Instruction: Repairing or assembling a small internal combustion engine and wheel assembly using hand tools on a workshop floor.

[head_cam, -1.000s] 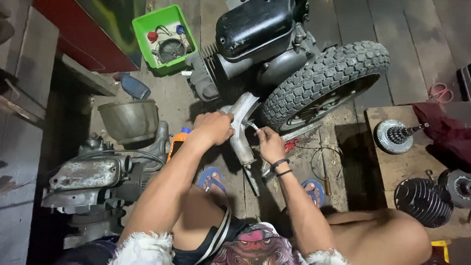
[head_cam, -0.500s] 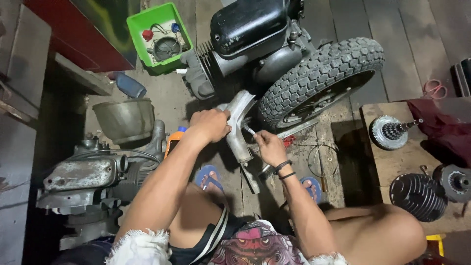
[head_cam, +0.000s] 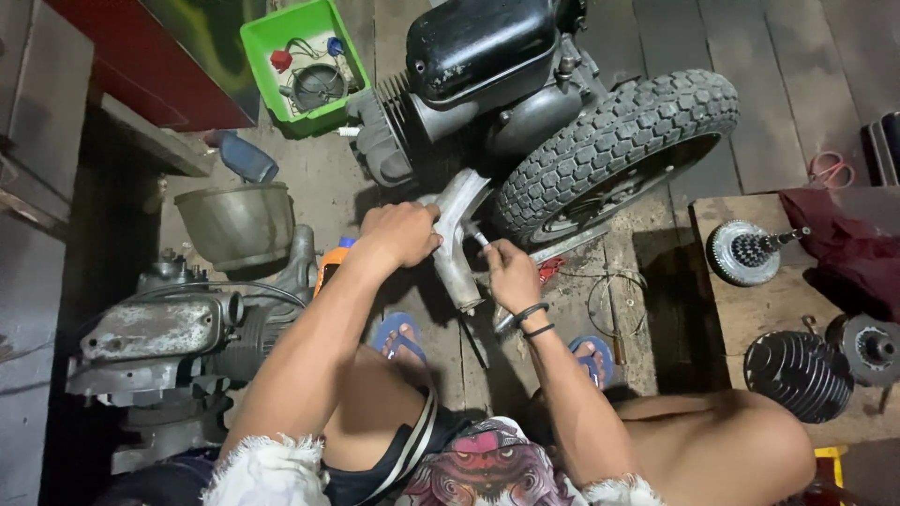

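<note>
Curved metal pipe (head_cam: pixel 457 234) sits upright just below the engine (head_cam: pixel 469 84), beside the knobby tyre (head_cam: pixel 614 141). Left hand (head_cam: pixel 398 234) has its fingers clamped around the pipe's upper bend. Right hand (head_cam: pixel 511 274) has its fingers closed on a thin tool (head_cam: pixel 476 236) touching the pipe.

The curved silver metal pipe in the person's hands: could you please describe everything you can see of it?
The curved silver metal pipe is a dull, scuffed grey tube, bent near its upper end and flared towards the knobbly black tyre. It runs down to a collared lower end above the plank floor. The left hand grips its upper bend; the right hand touches its side, seemingly holding a slim tool there.
</note>
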